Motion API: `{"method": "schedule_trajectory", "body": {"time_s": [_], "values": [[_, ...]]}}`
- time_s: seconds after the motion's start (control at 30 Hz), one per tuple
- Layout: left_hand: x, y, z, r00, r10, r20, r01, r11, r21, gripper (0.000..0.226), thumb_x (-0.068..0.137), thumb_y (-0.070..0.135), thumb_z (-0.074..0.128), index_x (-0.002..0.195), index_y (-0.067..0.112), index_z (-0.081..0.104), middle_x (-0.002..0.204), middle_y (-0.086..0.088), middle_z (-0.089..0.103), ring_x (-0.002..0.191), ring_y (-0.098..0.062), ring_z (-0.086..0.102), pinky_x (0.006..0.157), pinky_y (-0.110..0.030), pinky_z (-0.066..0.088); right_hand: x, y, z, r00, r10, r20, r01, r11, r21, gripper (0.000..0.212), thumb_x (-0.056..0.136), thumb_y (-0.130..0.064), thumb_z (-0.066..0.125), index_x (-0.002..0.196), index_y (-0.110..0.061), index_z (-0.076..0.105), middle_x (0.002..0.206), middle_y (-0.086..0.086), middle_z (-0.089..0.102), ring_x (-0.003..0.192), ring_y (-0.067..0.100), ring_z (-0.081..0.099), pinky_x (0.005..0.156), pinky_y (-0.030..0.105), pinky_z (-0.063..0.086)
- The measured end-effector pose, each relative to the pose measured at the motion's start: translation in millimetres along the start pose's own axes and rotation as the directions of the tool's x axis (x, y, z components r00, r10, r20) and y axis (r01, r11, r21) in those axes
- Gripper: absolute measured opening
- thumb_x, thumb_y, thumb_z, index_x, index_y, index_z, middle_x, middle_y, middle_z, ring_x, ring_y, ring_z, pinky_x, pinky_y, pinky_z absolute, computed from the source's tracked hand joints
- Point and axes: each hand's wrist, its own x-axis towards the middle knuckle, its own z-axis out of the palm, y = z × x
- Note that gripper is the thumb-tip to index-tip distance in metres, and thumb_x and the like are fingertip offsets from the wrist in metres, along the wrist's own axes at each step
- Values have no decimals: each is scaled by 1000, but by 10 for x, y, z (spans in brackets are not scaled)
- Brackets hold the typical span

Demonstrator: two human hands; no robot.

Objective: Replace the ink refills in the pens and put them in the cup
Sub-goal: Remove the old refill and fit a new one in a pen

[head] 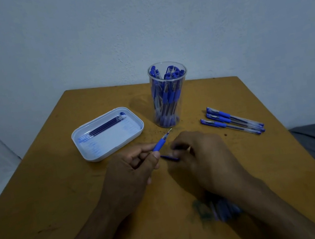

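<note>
Left hand (137, 164) is pinching a pen (161, 141) by its blue sleeve, tip pointing up toward the cup (169, 94). Right hand (202, 157) is curling its grip around a small blue piece (169, 157) just above the bench (61, 196). Refills (104, 125) are lying in the white tray (115, 146).

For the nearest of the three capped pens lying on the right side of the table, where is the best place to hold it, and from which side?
Probably pinch the nearest capped pen at its blue rubber grip, coming from above with the right hand. It lies flat on the table, close beside another pen on its far side, so fingers fit best across the barrel's top, and the grip looks less slippery than the clear barrel.
</note>
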Motion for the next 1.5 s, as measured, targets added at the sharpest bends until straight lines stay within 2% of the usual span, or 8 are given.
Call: {"method": "schedule_trajectory", "body": {"time_s": [0.1,0.17,0.23,0.87,1.03,1.27,1.33,1.5], "values": [[-15,14,6,1000,13,22,-13,1000,10,23,92,16,67,103,36,70,73,2,73,50,-5,58,52,-19,50,27,75,-115,984,130,-126,-78,932,354,8,98,-16,64,96,-23,67,85,-9,74,62,4,62,53,13,43],[-24,19,7,998,36,48,-37,999,34,25,92,17,67,103,39,69,73,4,72,51,-6,58,53,-21,51,28,60,-176,980,193,-55,-120,781,612,6,100,-12,60,101,-15,64,86,-1,76,51,15,57,41,22,39],[-29,19,3,997,53,62,-55,997,46,26,92,18,67,105,40,69,72,4,72,52,-6,59,54,-25,52,13,47,-199,982,188,10,-143,709,691,6,101,-10,58,103,-10,63,89,4,76,49,19,53,37,26,36],[-34,4,-14,993,46,107,-53,997,58,27,92,18,68,111,36,70,74,3,72,55,-7,59,56,-24,51,33,111,-184,989,117,90,-147,734,663,4,96,-14,67,97,-13,70,86,12,73,49,16,53,39,26,37],[-36,-5,-19,992,50,114,-55,998,42,29,87,30,66,115,31,72,75,3,71,57,-8,59,55,-22,50,15,109,-187,990,87,112,-139,755,641,4,95,-15,68,94,-12,71,84,13,73,50,15,54,43,16,39],[-29,-35,-19,992,45,117,-52,997,65,28,90,20,68,116,29,73,76,7,71,59,-6,60,58,-18,49,7,83,-201,989,144,19,-138,895,425,50,90,-60,55,73,-15,69,65,3,71,51,12,58,53,27,46],[-29,-30,-18,992,42,118,-50,996,68,27,91,19,68,115,31,72,77,7,71,59,-6,60,57,-18,48,8,93,-231,991,131,11,-121,874,471,39,89,-55,60,82,-18,71,73,3,72,51,11,56,52,28,46],[-28,-27,-13,991,63,119,-72,995,69,27,90,23,68,115,31,73,74,7,70,59,-8,59,56,-21,49,6,95,-272,991,53,121,-113,811,574,7,93,-14,69,98,-18,73,80,10,68,49,14,52,50,23,45]]}}
